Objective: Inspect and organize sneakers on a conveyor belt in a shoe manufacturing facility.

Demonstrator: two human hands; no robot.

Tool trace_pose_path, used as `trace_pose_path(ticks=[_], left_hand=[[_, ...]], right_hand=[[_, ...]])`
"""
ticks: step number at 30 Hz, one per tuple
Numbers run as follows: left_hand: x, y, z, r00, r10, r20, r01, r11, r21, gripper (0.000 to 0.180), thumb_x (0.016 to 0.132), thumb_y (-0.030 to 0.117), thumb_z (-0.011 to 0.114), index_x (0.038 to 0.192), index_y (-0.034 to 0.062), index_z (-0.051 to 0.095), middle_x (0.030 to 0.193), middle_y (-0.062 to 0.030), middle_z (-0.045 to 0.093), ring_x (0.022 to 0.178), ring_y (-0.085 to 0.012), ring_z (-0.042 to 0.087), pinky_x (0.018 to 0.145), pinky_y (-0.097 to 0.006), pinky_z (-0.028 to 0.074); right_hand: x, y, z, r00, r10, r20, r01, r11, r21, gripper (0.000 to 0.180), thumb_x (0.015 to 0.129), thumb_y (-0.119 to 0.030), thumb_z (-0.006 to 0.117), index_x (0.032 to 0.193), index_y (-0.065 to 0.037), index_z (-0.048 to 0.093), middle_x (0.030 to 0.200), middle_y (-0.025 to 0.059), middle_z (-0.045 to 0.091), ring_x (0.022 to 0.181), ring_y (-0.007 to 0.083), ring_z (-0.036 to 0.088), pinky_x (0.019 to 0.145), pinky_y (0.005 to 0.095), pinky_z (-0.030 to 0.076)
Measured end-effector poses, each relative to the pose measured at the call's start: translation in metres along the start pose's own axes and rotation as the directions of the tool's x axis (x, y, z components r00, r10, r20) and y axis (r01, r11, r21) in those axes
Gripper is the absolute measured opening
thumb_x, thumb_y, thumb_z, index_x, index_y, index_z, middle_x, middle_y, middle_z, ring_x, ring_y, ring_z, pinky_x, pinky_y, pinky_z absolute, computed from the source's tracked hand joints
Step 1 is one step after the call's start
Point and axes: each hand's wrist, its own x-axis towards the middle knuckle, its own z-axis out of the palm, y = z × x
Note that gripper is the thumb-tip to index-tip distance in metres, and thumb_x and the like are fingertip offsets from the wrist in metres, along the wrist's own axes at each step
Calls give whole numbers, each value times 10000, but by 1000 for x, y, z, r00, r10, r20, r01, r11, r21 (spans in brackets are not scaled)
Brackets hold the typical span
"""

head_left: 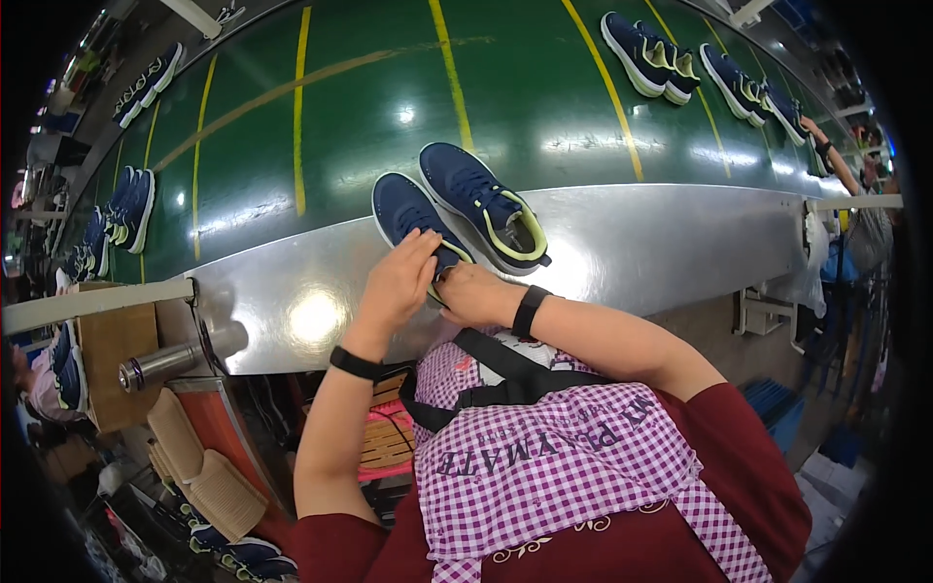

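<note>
A navy sneaker (401, 206) with a white sole and lime lining lies on the metal ledge, its toe reaching over the green belt. My left hand (397, 280) presses its closed fingers against that shoe's side and tongue. At the heel and opening, my right hand (476, 294) grips the same shoe; its fingertips are partly hidden inside or behind it. Touching or just beside it on the right is the matching sneaker (473, 194), with toe on the belt and heel on the ledge, its lime-edged opening toward me.
The green belt (369, 107) with yellow lines carries more navy sneakers (641, 58) at right and others (136, 209) at left. Along its near side runs the shiny metal ledge (671, 228). A steel flask (160, 367) and a cardboard box (121, 340) stand left. Another person's arm (836, 160) reaches in at far right.
</note>
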Motion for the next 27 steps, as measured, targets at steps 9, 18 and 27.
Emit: trace_pose_path(ticks=[9,18,27], left_hand=[[-39,37,26,733,-624,-270,454,745,-489,543,878,182,555,1352,-23,386,1374,-222,418,1277,-359,401,1039,-380,331],[-34,42,23,813,-521,-259,393,820,-416,548,790,158,660,1277,-10,471,1292,-191,486,1219,-355,439,991,-391,377],[-9,40,25,875,-336,-348,258,933,-253,255,688,32,682,938,41,635,894,-103,580,847,-275,568,724,-361,474]], right_hand=[[-1,5,10,1000,9,-24,-8,1000,30,236,691,-198,628,722,35,639,747,225,617,735,382,625,697,444,514],[4,4,11,998,-25,-55,25,1000,0,203,688,-185,620,688,18,620,784,203,624,723,368,611,668,434,494],[-1,1,10,999,4,38,-2,999,-52,215,692,-178,626,791,14,636,833,194,630,779,342,614,736,405,494]])
